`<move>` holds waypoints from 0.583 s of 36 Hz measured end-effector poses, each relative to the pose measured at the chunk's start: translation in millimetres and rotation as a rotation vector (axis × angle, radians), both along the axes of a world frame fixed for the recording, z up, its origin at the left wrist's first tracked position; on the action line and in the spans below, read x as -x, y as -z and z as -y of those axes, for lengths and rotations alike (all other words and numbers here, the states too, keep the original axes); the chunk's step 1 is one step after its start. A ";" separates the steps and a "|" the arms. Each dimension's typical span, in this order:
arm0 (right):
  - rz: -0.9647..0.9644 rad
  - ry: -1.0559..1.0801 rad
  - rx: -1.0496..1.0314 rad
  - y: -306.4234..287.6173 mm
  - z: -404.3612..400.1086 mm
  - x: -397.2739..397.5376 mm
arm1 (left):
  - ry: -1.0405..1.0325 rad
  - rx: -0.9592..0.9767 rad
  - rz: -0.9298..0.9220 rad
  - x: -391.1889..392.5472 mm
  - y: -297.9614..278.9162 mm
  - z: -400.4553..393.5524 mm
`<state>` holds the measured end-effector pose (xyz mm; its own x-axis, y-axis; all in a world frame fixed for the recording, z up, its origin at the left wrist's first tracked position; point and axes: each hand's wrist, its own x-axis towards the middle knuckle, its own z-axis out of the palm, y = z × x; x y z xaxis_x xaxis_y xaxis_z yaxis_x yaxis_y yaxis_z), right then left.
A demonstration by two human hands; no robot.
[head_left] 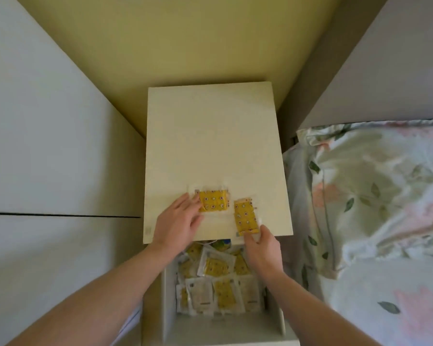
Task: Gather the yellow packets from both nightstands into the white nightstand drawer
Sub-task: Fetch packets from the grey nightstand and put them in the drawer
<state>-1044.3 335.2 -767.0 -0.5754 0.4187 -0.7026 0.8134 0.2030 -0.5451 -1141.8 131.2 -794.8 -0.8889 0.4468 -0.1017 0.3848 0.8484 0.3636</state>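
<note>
Two yellow packets lie near the front edge of the white nightstand top. My left hand rests flat on the top with its fingertips touching the left edge of the left packet. My right hand pinches the near end of the right packet at the top's front edge. Below, the open white drawer holds several yellow packets in clear wrappers.
A bed with a floral cover lies close on the right. White wardrobe doors stand on the left. A yellow wall is behind the nightstand.
</note>
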 end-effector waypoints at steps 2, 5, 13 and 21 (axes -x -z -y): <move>0.015 0.002 0.021 -2.9 5.7 -32.0 | -0.012 -0.030 0.015 -18.1 1.5 6.1; 0.045 0.015 0.061 -3.0 13.3 -71.7 | -0.076 -0.046 0.031 -32.9 -1.7 8.2; 0.206 0.079 0.220 22.0 35.5 -133.3 | -0.157 -0.235 0.034 -133.4 -17.2 7.2; 0.176 0.092 0.171 -3.1 23.0 -207.6 | -0.403 -0.285 0.136 -209.6 -9.6 6.6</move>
<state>-836.7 312.2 -763.9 -0.4026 0.3300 -0.8538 0.9097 0.0406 -0.4132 -932.2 124.5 -785.2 -0.9835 0.0981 -0.1521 -0.0191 0.7797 0.6259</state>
